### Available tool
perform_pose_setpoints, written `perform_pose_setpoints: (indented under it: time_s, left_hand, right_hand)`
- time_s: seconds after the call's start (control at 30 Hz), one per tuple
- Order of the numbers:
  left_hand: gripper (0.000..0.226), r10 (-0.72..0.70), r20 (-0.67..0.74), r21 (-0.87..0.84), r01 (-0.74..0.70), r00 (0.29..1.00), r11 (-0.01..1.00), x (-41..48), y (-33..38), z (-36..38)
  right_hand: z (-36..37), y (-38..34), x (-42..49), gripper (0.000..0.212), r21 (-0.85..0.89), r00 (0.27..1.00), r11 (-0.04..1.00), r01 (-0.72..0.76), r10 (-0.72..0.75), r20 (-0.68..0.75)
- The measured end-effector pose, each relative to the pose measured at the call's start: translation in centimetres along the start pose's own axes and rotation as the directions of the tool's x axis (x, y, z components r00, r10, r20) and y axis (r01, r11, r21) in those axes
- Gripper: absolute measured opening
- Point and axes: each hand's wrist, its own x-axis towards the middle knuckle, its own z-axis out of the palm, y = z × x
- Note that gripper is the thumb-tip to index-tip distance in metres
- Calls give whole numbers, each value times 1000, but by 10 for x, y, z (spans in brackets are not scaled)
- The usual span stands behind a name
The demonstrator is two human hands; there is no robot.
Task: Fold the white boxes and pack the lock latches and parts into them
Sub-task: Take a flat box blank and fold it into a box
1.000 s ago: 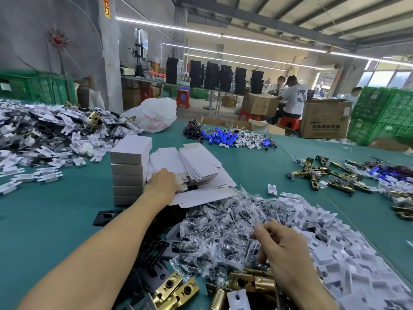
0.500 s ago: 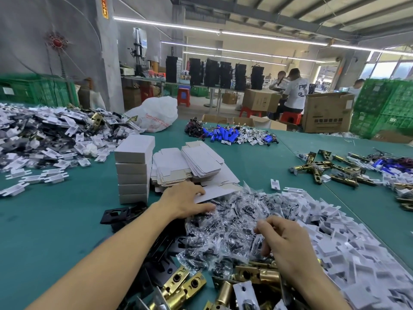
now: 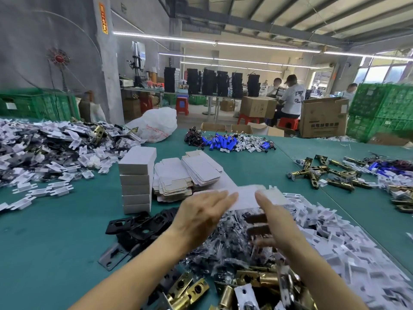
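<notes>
A flat white box [image 3: 245,196] is being held between two bare hands over a cluttered green table [image 3: 55,231].
The left hand [image 3: 199,214] is pinching the box's left end. The right hand [image 3: 279,222] is touching its right end, too blurred to tell the grip. The box is hanging above bagged parts [image 3: 223,249], with brass lock latches [image 3: 257,280] nearer and a stack of folded boxes [image 3: 136,182] to the left.

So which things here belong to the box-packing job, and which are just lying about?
Job: flat box blank held between left hand and right hand; folded white boxes; flat blank stacks; brass latches; bagged parts; black plates.
Lying about: blue battery packs; white plastic bag; green crates.
</notes>
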Motion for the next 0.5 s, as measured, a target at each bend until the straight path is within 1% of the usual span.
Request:
perform_pose_setpoints:
  time_s: [0.03,0.07,0.1,0.13,0.17,0.2,0.23,0.27,0.33,0.4,0.43,0.47,0.5]
  left_hand:
    - [43,28,7,-18,-28,1000,999,-3,5,0]
    - [42,44,47,-52,-42,998,998,-6,9,-1]
    - [45,35,130,-88,-23,991,996,-8,13,-3]
    - [57,-16,251,-105,43,968,994,-8,15,-7]
    - [74,-87,383,-98,134,920,986,-9,18,-9]
    - [89,-156,475,-86,222,866,971,-10,19,-11]
    - [101,-210,511,-84,292,834,953,-10,21,-11]
    - [111,-263,504,-99,357,823,929,-9,22,-12]
    - [126,-390,440,-175,503,809,846,-5,26,-15]
    - [133,-509,350,-276,606,786,746,-3,29,-18]
    - [134,-545,319,-299,628,775,718,-5,31,-19]
    - [134,-563,299,-293,636,770,714,-7,32,-19]
    - [134,-574,289,-263,640,766,722,-11,32,-19]
  right_hand:
    - [3,-3,4,48,108,999,994,-26,29,-29]
    - [5,-5,8,37,181,998,983,-28,39,-58]
    - [7,-5,10,28,226,995,974,-18,38,-88]
    - [8,-4,12,23,252,993,968,-1,32,-118]
    - [10,-3,14,21,260,990,965,15,22,-137]
    - [12,-2,14,20,263,991,965,26,9,-132]
    - [14,-2,13,18,264,995,964,28,-1,-102]
    - [17,-1,12,17,261,999,965,26,-15,-46]
    - [20,0,10,16,205,994,978,31,-51,93]
    - [21,-1,6,27,117,977,991,69,-90,191]
    - [22,-2,5,28,94,974,992,88,-106,200]
    - [22,-4,3,23,77,975,990,120,-132,178]
    - [23,-6,2,27,19,977,984,176,-177,118]
